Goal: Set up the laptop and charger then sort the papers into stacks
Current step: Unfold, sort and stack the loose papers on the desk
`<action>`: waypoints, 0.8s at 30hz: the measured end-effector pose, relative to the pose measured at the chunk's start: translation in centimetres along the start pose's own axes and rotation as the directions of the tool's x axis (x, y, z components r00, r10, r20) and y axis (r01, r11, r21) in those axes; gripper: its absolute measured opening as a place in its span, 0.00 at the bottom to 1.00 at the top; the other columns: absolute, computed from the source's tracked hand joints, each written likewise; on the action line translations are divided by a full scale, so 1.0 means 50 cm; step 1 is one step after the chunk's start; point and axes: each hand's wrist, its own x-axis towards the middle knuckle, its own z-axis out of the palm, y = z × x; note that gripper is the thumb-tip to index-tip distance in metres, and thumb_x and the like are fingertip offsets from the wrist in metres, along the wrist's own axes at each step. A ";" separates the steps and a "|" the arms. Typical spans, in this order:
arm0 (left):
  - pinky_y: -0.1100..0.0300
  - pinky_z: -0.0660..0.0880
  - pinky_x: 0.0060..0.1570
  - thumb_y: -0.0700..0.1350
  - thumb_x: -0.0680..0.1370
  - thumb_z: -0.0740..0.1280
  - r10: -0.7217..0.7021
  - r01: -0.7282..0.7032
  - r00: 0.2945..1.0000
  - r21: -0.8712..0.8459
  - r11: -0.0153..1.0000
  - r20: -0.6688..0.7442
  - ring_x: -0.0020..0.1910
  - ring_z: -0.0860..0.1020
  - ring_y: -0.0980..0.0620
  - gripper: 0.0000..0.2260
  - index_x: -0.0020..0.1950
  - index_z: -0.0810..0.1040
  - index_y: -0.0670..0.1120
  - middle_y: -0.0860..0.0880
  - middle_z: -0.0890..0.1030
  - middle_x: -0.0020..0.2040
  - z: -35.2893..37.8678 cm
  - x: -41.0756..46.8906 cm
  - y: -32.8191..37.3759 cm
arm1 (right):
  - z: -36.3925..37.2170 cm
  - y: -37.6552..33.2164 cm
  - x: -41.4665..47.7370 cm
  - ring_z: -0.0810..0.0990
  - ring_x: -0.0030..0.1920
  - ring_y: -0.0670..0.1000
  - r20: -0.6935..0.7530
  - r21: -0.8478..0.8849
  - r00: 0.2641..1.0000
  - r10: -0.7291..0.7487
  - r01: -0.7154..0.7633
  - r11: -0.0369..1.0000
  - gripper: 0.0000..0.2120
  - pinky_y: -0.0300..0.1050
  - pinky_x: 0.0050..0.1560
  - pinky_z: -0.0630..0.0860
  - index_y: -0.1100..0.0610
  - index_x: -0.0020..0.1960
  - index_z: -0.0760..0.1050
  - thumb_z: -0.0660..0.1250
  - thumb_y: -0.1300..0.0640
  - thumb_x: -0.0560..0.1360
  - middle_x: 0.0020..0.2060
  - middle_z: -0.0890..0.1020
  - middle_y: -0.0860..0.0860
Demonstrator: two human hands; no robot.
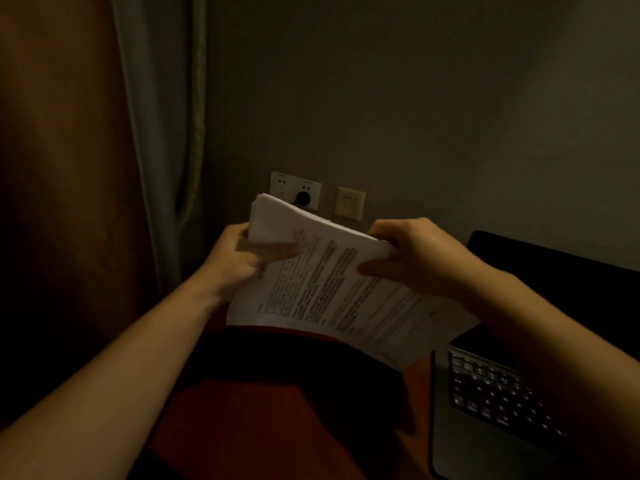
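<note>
Dim walls and a curtain (pixel 156 133) at ten o'clock frame a reddish bench (pixel 242 410). An open laptop (pixel 502 393) sits at four o'clock and a dark plug (pixel 303 197), likely the charger's, fills the wall socket (pixel 282 187) at twelve, so setup looks done and sorting is in hand. Mid-frame, above the bench, the papers (pixel 332 285) are clasped by the left grip (pixel 239 261) at their nine-o'clock edge and pinched by the right grip (pixel 415 258) at three. Next, one sheet needs peeling off and laying down to start a stack.
</note>
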 end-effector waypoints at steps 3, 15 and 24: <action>0.51 0.82 0.43 0.43 0.67 0.76 -0.029 0.023 0.993 -0.052 0.998 -0.113 0.47 0.85 0.49 0.17 0.55 0.82 0.44 0.47 0.86 0.49 -0.028 -0.005 -0.028 | -0.028 0.027 -0.018 0.84 0.41 0.42 -0.051 0.106 0.991 0.121 -0.115 0.988 0.08 0.38 0.36 0.80 0.44 0.49 0.79 0.75 0.45 0.72 0.44 0.84 0.43; 0.58 0.82 0.37 0.46 0.63 0.76 -0.075 0.052 0.973 -0.109 0.993 -0.218 0.44 0.85 0.51 0.18 0.51 0.81 0.46 0.47 0.85 0.48 -0.006 -0.036 -0.093 | 0.237 0.081 -0.106 0.86 0.51 0.49 -0.164 0.927 0.804 0.571 -0.071 0.367 0.12 0.43 0.42 0.83 0.54 0.59 0.78 0.71 0.61 0.76 0.51 0.85 0.50; 0.64 0.80 0.42 0.41 0.69 0.78 -0.129 0.168 0.972 0.200 0.965 -0.195 0.45 0.81 0.60 0.14 0.51 0.80 0.50 0.54 0.83 0.47 -0.008 -0.079 -0.179 | 0.314 0.097 -0.123 0.82 0.58 0.51 -0.120 0.916 0.787 0.605 -0.148 0.373 0.16 0.57 0.54 0.82 0.50 0.62 0.74 0.71 0.60 0.76 0.57 0.82 0.49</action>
